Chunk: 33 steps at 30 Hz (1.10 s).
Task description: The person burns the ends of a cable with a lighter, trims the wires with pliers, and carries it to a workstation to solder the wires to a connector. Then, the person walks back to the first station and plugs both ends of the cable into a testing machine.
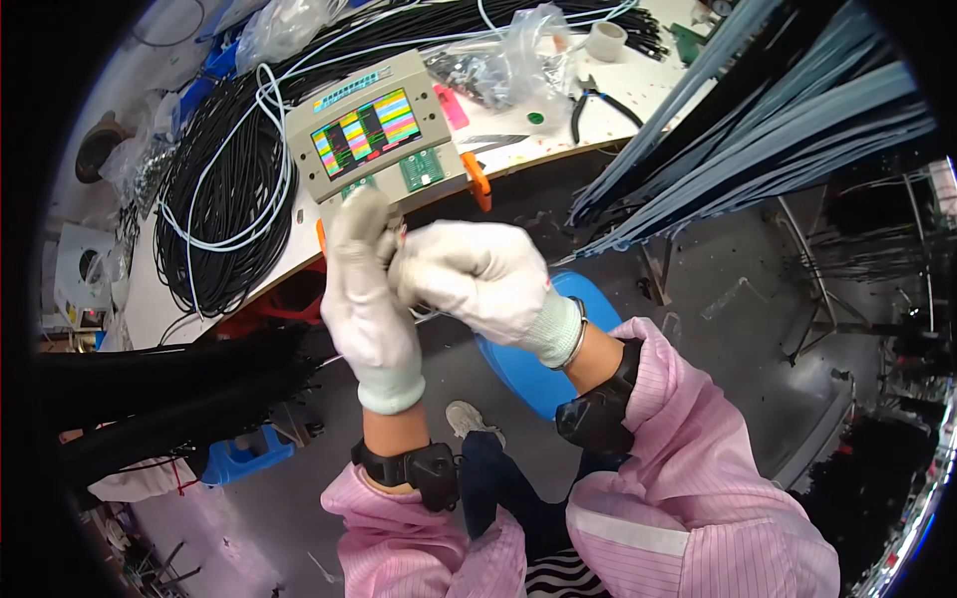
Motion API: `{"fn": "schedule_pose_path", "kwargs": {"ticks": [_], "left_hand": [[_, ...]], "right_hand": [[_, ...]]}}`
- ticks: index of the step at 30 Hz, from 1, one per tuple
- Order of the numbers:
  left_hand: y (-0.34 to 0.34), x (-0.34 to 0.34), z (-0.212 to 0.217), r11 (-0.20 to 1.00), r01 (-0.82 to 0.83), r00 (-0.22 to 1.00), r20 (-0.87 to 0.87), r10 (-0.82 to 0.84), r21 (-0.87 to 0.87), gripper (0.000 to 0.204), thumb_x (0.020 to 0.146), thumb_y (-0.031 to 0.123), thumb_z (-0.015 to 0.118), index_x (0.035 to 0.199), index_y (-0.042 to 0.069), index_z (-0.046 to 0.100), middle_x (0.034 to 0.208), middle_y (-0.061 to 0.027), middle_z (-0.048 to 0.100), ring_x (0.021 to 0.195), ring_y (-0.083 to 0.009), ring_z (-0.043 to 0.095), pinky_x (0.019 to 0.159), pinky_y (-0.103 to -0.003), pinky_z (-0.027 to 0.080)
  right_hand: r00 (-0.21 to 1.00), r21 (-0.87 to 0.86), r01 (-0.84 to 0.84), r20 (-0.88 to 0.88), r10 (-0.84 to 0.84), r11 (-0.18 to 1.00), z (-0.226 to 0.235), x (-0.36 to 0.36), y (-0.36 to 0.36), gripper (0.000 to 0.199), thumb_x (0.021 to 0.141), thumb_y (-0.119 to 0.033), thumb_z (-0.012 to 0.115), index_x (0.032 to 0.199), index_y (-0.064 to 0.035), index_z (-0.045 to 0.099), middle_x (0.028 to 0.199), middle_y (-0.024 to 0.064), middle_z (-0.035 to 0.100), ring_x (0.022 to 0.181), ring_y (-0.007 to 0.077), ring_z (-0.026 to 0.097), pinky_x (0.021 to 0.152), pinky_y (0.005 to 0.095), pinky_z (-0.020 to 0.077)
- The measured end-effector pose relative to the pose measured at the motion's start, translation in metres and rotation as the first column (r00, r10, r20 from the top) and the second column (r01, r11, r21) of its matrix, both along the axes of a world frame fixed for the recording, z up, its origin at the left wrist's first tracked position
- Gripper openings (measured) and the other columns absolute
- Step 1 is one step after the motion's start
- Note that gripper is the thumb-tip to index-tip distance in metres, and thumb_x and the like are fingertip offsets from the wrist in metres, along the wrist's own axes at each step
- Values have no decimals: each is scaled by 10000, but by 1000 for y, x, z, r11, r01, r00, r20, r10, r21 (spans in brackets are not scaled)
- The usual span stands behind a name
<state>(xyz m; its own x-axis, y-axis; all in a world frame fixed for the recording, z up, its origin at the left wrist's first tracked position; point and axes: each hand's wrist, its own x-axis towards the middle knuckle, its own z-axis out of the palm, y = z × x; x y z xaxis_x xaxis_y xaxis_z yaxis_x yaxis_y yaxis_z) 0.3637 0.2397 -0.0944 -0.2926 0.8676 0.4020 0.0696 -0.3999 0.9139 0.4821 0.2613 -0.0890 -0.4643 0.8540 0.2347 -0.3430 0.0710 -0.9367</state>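
Observation:
My left hand and my right hand, both in white knitted gloves, meet just off the front edge of the table. The right fingers are curled in a pinch against the left thumb and fingers, which are also closed and slightly blurred. What lies between them is too small and too covered to name; a short piece of thin pale cable shows right under the hands. Beyond the fingertips stands a beige test box with a lit, coloured screen and green circuit boards on its front.
A large coil of black cable lies left of the box, with a pale cable looped over it. Orange clamps, cutting pliers and plastic bags are on the table. Bundled grey cables hang at right. A blue stool stands below.

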Motion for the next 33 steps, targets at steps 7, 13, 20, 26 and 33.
{"fn": "schedule_pose_path", "kwargs": {"ticks": [7,13,20,26,33], "left_hand": [[2,33,-12,802,497,784,567,-253,-330,251,920,229,515,956,-5,599,660,1,503,512,-44,434,466,-179,364],[19,42,3,831,308,918,374,-132,-463,250,914,222,525,949,-13,599,538,38,437,409,-12,315,381,-176,248],[28,35,-4,839,267,941,315,-121,-474,242,908,203,531,963,-21,602,558,35,450,422,-18,325,393,-179,228],[40,39,3,834,287,949,260,-180,-471,240,904,166,522,1014,-33,599,598,27,472,462,-24,364,422,-177,272],[49,41,0,846,302,950,216,-226,-440,266,893,147,531,1082,-32,587,627,26,487,494,-23,387,439,-178,298]], "right_hand": [[903,194,329,224,-368,924,9,39,36,184,878,-145,532,881,1,645,946,100,641,838,145,596,764,262,461],[-38,668,549,621,-783,503,-34,130,142,507,730,-435,615,1035,-30,613,1000,175,615,924,273,601,834,351,462],[-180,358,-9,918,-354,934,-30,158,158,503,702,-379,613,1034,-4,576,1105,220,540,986,327,568,866,397,443],[-67,520,18,853,-518,854,-32,180,132,392,749,-203,538,1077,10,519,1025,153,567,924,238,582,818,326,460],[827,-163,-40,549,124,986,12,145,62,363,754,-16,465,1116,13,463,979,40,524,864,73,501,709,190,415]]}}
